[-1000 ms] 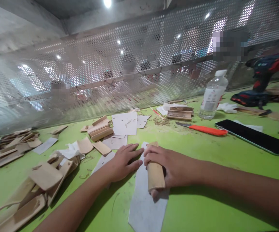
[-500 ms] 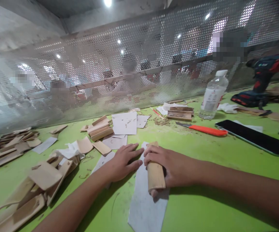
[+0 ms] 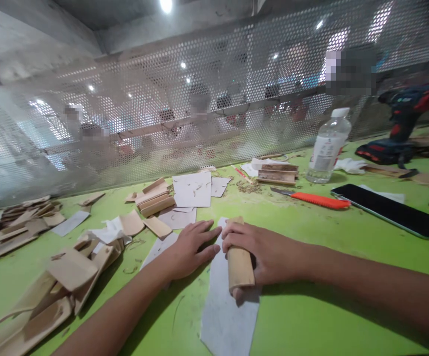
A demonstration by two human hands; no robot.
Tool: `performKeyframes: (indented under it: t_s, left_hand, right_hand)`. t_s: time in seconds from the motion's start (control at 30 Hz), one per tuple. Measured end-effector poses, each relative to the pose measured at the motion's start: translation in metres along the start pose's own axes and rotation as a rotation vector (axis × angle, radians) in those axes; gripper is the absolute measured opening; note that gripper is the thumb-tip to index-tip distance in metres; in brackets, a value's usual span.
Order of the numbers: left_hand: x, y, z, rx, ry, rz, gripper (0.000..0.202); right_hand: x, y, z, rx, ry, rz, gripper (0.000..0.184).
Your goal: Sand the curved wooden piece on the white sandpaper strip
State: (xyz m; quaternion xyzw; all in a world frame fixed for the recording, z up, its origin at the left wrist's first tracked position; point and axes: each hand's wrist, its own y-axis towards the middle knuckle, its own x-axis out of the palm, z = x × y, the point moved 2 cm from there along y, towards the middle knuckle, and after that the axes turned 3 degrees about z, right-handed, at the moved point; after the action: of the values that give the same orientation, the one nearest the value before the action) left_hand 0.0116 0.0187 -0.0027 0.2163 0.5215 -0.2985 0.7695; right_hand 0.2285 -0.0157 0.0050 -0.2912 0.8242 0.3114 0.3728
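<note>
Right hand (image 3: 264, 252) grips wood piece (image 3: 239, 266) on paper strip (image 3: 227, 316). Left hand (image 3: 188, 247) flat, open, maybe pressing strip edge.

Head camera looks forward-down, close over the green table (image 3: 310, 316).

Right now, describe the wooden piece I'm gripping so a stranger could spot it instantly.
Start at the green table and find the grey sheet near its front edge. On it lies the curved wooden piece, clasped by the right hand; unlike the loose scraps piled leftward, it is the only one held.
</note>
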Motion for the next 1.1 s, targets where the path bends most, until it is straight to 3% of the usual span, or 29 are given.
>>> performKeyframes:
  t_s: [0.13,0.3,0.43,0.6,0.7,0.83,0.97,1.1]
  left_hand:
    - [0.0006,0.0005,-0.0006,-0.005,0.008,-0.009,0.051]
    - [-0.0003,0.0008,-0.0009,0.002,0.003,0.011,0.054]
    - [-0.0010,0.0002,-0.0013,0.006,-0.013,-0.021,0.051]
    - [-0.0032,0.0001,-0.0001,-0.003,-0.004,-0.029,0.054]
    - [-0.0033,-0.0006,0.0007,-0.007,-0.012,-0.069,0.051]
    - [-0.0052,-0.0020,0.0022,-0.004,-0.014,-0.047,0.054]
    - [-0.0061,-0.0027,0.0033,0.001,-0.037,-0.067,0.054]
    - [-0.0065,-0.0026,0.0023,-0.034,-0.033,-0.064,0.055]
  right_hand:
    - [0.0021,-0.0012,-0.0049,-0.107,0.056,0.007,0.065]
    - [-0.0008,0.0000,0.0010,-0.001,-0.016,0.035,0.063]
    - [-0.0003,-0.0004,-0.0015,-0.087,0.097,-0.006,0.064]
    - [-0.0014,-0.0012,-0.0034,0.006,0.016,0.034,0.065]
    - [0.0004,-0.0019,-0.0079,-0.091,0.099,-0.005,0.069]
    - [-0.0016,-0.0006,-0.0039,-0.007,0.002,0.038,0.060]
    - [-0.0007,0.0005,-0.0029,-0.073,0.059,0.002,0.070]
    - [-0.0018,0.0005,-0.0017,-0.010,-0.009,0.026,0.065]
